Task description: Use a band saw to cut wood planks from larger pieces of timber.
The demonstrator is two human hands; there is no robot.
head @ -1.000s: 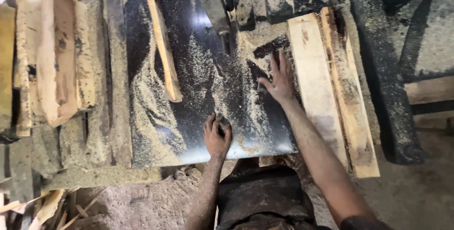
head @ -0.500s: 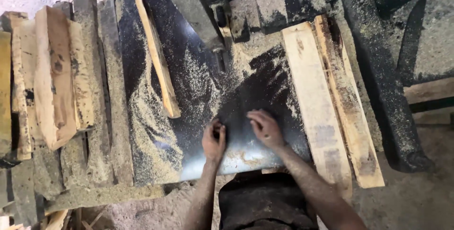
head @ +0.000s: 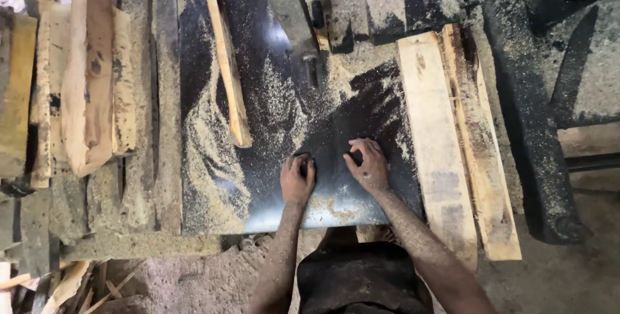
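Head view: both hands point(head: 297, 180) point(head: 368, 165) flat on dusty black sheet point(head: 213, 81).

There is one view only, from the head. It looks straight down on the dark surface point(head: 213, 94) from near above, the near edge at the picture's bottom, with both forearms entering there.

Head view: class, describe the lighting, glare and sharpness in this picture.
Head view: soft, even light with no hard shadows; a pale sheen on the dark metal table near its front edge; left hand, right hand and sawdust look sharp; the right side is darker.
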